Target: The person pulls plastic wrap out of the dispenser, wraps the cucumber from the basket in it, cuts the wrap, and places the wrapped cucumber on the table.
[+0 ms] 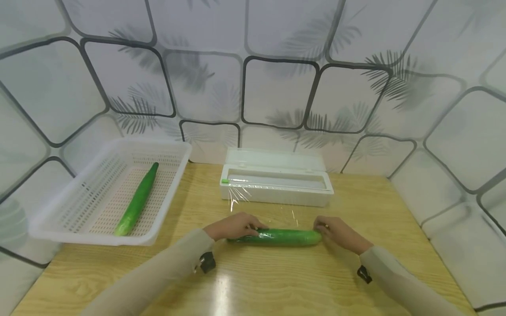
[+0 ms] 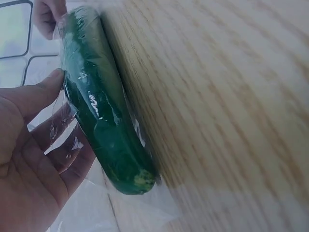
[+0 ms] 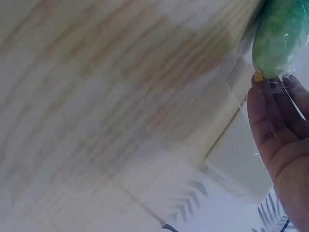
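A long green cucumber [image 1: 292, 237] lies crosswise on the wooden table, with clear cling film [image 2: 76, 144] drawn over it. At its left part, my left hand [image 1: 234, 226] holds the film between thumb and fingers, and the fingers show through it in the left wrist view. My right hand [image 1: 341, 231] is at the cucumber's pale right end, pinching film there beside the small yellow tip. Behind the hands stands a white cling film box [image 1: 276, 197] with its lid raised. Film stretches from this box toward the cucumber.
A white perforated basket [image 1: 166, 210] stands on the left of the table [image 1: 276, 285], holding another cucumber [image 1: 138, 199]. A small green slider [image 1: 225, 181] sits at the box's left front edge. Patterned walls [image 1: 280, 92] close off the back and sides.
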Demonstrator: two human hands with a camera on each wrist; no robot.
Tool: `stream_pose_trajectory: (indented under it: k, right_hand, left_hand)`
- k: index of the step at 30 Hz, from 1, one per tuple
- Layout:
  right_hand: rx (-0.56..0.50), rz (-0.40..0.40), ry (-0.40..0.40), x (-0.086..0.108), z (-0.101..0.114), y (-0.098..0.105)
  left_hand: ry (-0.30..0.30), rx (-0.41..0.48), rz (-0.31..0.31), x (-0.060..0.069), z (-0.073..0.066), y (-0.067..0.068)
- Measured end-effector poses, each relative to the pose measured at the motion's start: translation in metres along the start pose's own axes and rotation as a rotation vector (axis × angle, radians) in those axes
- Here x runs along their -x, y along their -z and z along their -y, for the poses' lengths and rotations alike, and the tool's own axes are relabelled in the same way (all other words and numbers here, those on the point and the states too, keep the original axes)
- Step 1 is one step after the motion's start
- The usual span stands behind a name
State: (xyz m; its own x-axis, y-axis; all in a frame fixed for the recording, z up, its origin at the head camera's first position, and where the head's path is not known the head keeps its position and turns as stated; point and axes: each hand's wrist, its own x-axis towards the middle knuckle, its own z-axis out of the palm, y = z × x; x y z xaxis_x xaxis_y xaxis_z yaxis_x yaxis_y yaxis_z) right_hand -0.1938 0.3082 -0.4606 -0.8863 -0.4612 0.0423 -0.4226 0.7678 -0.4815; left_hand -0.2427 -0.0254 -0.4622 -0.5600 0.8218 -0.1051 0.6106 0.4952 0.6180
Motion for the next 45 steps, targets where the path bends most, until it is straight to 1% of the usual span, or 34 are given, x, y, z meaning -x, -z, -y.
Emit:
stream_pose_trajectory:
  k: [1, 2, 3, 5, 7, 8, 9, 10, 11, 13, 15, 18, 19, 20, 21, 22, 23, 25, 26, 27, 28, 29, 30, 31, 33, 35, 36, 38, 39, 42, 45]
  right_hand:
    - [0.016, -0.035, 0.015, 0.0, 0.001, 0.0]
    - [0.042, -0.083, 0.047, 0.0, 0.003, 0.0]
    - [0.081, -0.138, 0.099, 0.0, 0.006, -0.001]
    - [0.175, -0.249, 0.262, 0.0, 0.013, -0.005]
    - [0.319, -0.331, 0.443, 0.0, 0.022, -0.01]
    - [0.386, -0.344, 0.526, 0.0, 0.027, -0.013]
    - [0.436, -0.333, 0.594, 0.0, 0.031, -0.016]
    - [0.475, -0.304, 0.63, -0.001, 0.035, -0.019]
    - [0.503, -0.265, 0.639, -0.001, 0.038, -0.022]
    - [0.54, -0.204, 0.612, -0.002, 0.042, -0.027]
    - [0.545, -0.173, 0.568, -0.004, 0.043, -0.03]
    - [0.531, -0.176, 0.542, -0.007, 0.044, -0.031]
    - [0.525, -0.179, 0.54, -0.008, 0.043, -0.031]
    - [0.517, -0.184, 0.541, -0.01, 0.043, -0.031]
    - [0.509, -0.189, 0.541, -0.011, 0.043, -0.031]
    - [0.503, -0.191, 0.538, -0.012, 0.043, -0.031]
    - [0.496, -0.192, 0.532, -0.013, 0.043, -0.031]
    - [0.481, -0.195, 0.525, -0.014, 0.042, -0.031]
    - [0.473, -0.196, 0.521, -0.014, 0.042, -0.031]
    - [0.466, -0.197, 0.515, -0.014, 0.042, -0.031]
    - [0.461, -0.195, 0.507, -0.014, 0.042, -0.031]
    - [0.459, -0.193, 0.5, -0.014, 0.042, -0.031]
    - [0.456, -0.189, 0.491, -0.014, 0.042, -0.031]
    - [0.452, -0.185, 0.48, -0.015, 0.042, -0.031]
    - [0.444, -0.177, 0.463, -0.016, 0.043, -0.03]
    - [0.438, -0.17, 0.448, -0.016, 0.043, -0.031]
    - [0.43, -0.167, 0.44, -0.016, 0.043, -0.031]
    - [0.408, -0.165, 0.419, -0.016, 0.041, -0.031]
    - [0.394, -0.164, 0.403, -0.016, 0.04, -0.031]
    - [0.337, -0.161, 0.34, -0.014, 0.034, -0.03]
    - [0.284, -0.15, 0.27, -0.011, 0.028, -0.026]
  left_hand:
    - [0.001, -0.004, 0.003, 0.0, 0.0, 0.0]
    - [0.002, -0.009, 0.005, -0.001, 0.001, 0.0]
    - [0.0, -0.011, 0.008, -0.001, 0.001, 0.001]
    - [-0.004, -0.012, 0.013, -0.001, 0.001, 0.001]
    - [-0.016, -0.021, 0.014, 0.0, 0.002, 0.001]
    - [-0.025, -0.026, 0.013, 0.0, 0.002, 0.002]
    - [-0.035, -0.036, 0.009, 0.001, 0.003, 0.002]
    - [-0.043, -0.043, 0.004, 0.001, 0.003, 0.002]
    - [-0.051, -0.054, -0.003, 0.002, 0.004, 0.003]
    - [-0.067, -0.069, -0.013, 0.002, 0.006, 0.004]
    - [-0.079, -0.089, -0.018, 0.002, 0.007, 0.005]
    - [-0.083, -0.095, -0.018, 0.002, 0.009, 0.007]
    - [-0.084, -0.095, -0.026, 0.002, 0.01, 0.008]
    - [-0.085, -0.099, -0.048, 0.002, 0.009, 0.009]
    - [-0.088, -0.114, -0.082, 0.003, 0.009, 0.011]
    - [-0.093, -0.138, -0.134, 0.003, 0.007, 0.012]
    - [-0.105, -0.186, -0.195, 0.003, 0.003, 0.013]
    - [-0.155, -0.324, -0.32, 0.004, -0.007, 0.013]
    - [-0.183, -0.412, -0.372, 0.004, -0.014, 0.011]
    - [-0.21, -0.505, -0.414, 0.005, -0.021, 0.009]
    - [-0.229, -0.594, -0.44, 0.005, -0.028, 0.006]
    - [-0.234, -0.68, -0.448, 0.006, -0.034, 0.002]
    - [-0.219, -0.735, -0.434, 0.008, -0.04, -0.002]
    - [-0.19, -0.77, -0.407, 0.009, -0.044, -0.006]
    - [-0.1, -0.809, -0.351, 0.011, -0.047, -0.012]
    - [-0.012, -0.814, -0.305, 0.013, -0.046, -0.018]
    - [0.013, -0.805, -0.292, 0.014, -0.045, -0.02]
    - [0.009, -0.811, -0.295, 0.014, -0.041, -0.024]
    - [-0.003, -0.831, -0.303, 0.014, -0.04, -0.025]
    - [-0.042, -0.853, -0.326, 0.013, -0.036, -0.026]
    - [-0.057, -0.82, -0.318, 0.012, -0.032, -0.025]
